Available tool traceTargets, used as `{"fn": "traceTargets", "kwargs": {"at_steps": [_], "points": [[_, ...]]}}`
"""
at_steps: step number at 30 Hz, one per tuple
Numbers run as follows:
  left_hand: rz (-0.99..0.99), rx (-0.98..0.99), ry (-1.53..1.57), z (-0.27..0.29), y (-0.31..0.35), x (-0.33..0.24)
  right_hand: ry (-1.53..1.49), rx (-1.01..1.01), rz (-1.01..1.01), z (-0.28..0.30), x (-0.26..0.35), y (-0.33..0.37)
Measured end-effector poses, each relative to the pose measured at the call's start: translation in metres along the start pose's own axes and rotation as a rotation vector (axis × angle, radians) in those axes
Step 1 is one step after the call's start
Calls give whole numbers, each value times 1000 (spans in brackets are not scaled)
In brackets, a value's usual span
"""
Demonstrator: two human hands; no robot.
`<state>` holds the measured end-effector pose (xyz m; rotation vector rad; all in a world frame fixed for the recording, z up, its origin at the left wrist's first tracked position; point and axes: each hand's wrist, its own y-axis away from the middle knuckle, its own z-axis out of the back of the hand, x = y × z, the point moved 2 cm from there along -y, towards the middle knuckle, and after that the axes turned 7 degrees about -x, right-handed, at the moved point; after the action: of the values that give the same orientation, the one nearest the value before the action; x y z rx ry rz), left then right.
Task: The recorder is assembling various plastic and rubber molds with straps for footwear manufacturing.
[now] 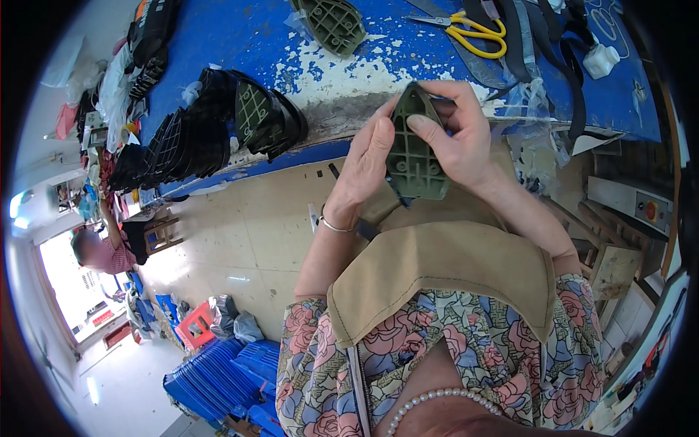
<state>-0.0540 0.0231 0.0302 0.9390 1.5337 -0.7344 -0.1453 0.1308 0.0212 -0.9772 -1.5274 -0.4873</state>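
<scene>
In front of my apron, close to the table's front edge, I hold a dark green ribbed plastic plate (pixel 415 156), its pointed end up and its grid side toward me. My left hand (pixel 369 156) is closed along its left edge. My right hand (pixel 464 135) grips the right edge, with the thumb pressed on the ribs near the tip; some of its fingers are hidden behind the plate. A similar green plate (pixel 336 29) lies on the worn blue table (pixel 240 33). Nested black and green ribbed plates (pixel 258 120) stand at the table's front edge, left of my hands.
Yellow-handled scissors (pixel 477 35), dark straps (pixel 520 36) and a small white bottle (pixel 601 61) lie on the table's right. A control box (pixel 648 207) stands at right. Far left is another person (pixel 109 251). Blue stacked pieces (pixel 211 379) and a red plastic stool (pixel 195 325) stand lower left.
</scene>
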Motion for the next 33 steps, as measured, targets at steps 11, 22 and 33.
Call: {"fn": "traceTargets", "kwargs": {"at_steps": [11, 22, 33], "points": [[152, 85, -119, 7, -6, -2, -36, 117, -199, 3, -7, -5], [294, -50, -233, 35, -13, -24, 960, 236, 327, 36, 5, -17], [331, -245, -96, 43, -25, 0, 740, 349, -421, 18, 9, -4]]}}
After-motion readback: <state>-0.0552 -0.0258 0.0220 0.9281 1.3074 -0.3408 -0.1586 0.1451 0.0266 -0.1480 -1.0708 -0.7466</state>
